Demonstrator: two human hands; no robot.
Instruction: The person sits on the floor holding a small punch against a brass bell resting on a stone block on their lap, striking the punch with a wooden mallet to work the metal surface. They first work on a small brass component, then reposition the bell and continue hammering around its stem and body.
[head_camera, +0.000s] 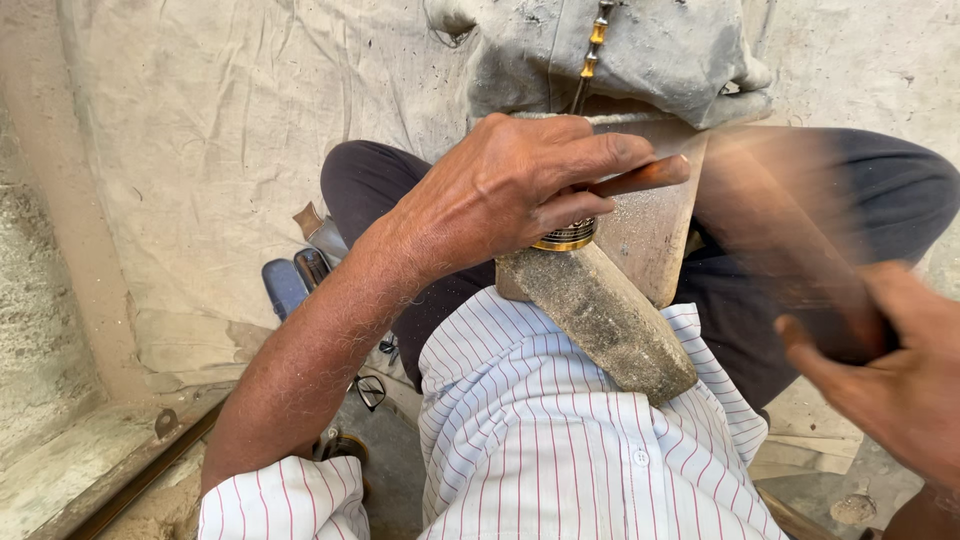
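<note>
My left hand is closed around a thin brown wooden-handled tool and presses a gold-patterned round bangle against a dusty wooden block that leans against my lap. My right hand, at the right edge, grips a long brown wooden stick that is blurred with motion beside the block. A beaded metal rod hangs over a grey dusty cloth above the block.
A pale canvas sheet covers the ground in front. Small tools and a blue object lie by my left knee. A stone ledge with a metal bar runs at lower left.
</note>
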